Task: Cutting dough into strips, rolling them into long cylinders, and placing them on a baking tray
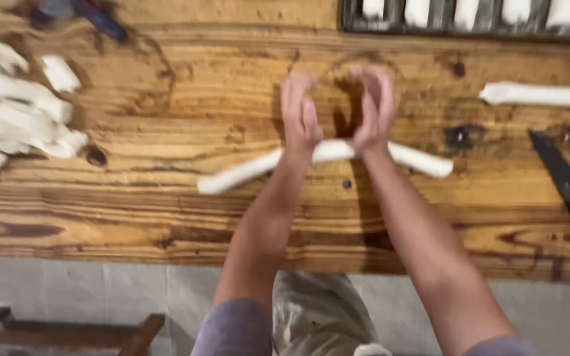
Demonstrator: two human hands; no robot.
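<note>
A long white rope of dough [245, 173] lies on the wooden table [166, 99], and the person presses on its middle with both hands. The left hand [299, 117] and the right hand [375, 105] lie flat side by side, fingers stretched out and pointing away from the body, palms down on the rope; neither hand is closed around it. The rope's long axis runs left to right across the table, slightly bowed: its left end points down toward the near edge, the middle sits highest under the hands, and the right end dips a little past the right wrist. A second dough rope [542, 95] lies farther right, well apart, also running left to right. A dark knife [565, 181] rests below it. Cut dough pieces [14, 112] are piled at the left, and a metal tray [390, 25] of dough portions sits at the far edge.
</note>
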